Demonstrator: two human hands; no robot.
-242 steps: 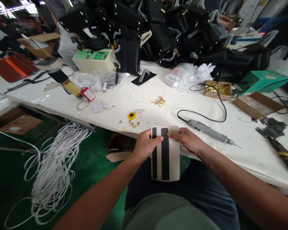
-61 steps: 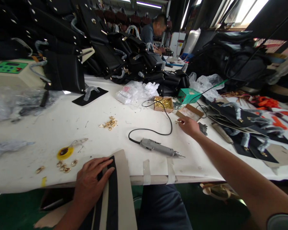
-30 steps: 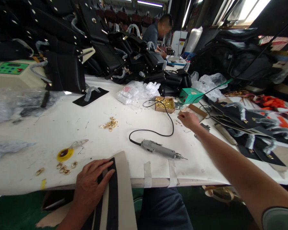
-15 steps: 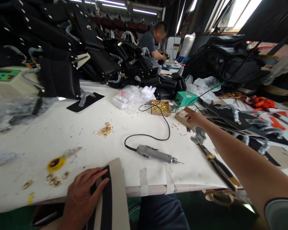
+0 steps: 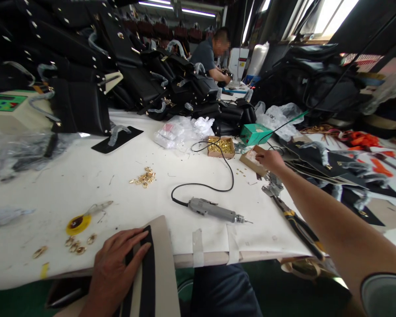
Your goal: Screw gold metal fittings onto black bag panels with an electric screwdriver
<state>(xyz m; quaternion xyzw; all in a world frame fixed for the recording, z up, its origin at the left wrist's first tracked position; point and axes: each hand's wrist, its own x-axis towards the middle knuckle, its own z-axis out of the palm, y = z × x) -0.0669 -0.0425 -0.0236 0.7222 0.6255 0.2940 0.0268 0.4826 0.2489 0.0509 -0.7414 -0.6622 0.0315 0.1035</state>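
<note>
At the table's front edge my left hand [image 5: 119,264] is closed on a beige panel [image 5: 166,268] with black straps [image 5: 148,268] along it. Its thumb and fingertips press on one strap. My right hand [image 5: 270,159] is stretched far out to a small cardboard box [image 5: 251,163] with whitish contents. Its fingers are curled together over the box, and whatever they hold is too small to make out. A grey electric screwdriver [image 5: 214,210] with a black cord lies between my hands. Beside my right forearm are pliers [image 5: 297,226] with black and yellow handles.
A box of small brass-coloured pieces [image 5: 221,148] stands near a green box [image 5: 254,134]. Gold rings [image 5: 144,178] and gold oval fittings [image 5: 74,245] lie at the left, near a yellow disc [image 5: 78,223]. Black bags [image 5: 81,103] are piled behind. A person [image 5: 203,55] works farther back.
My right hand has risen slightly at the small box, its fingers now drawn together above the contents. My left hand stays on the panel. The view has shifted slightly.
</note>
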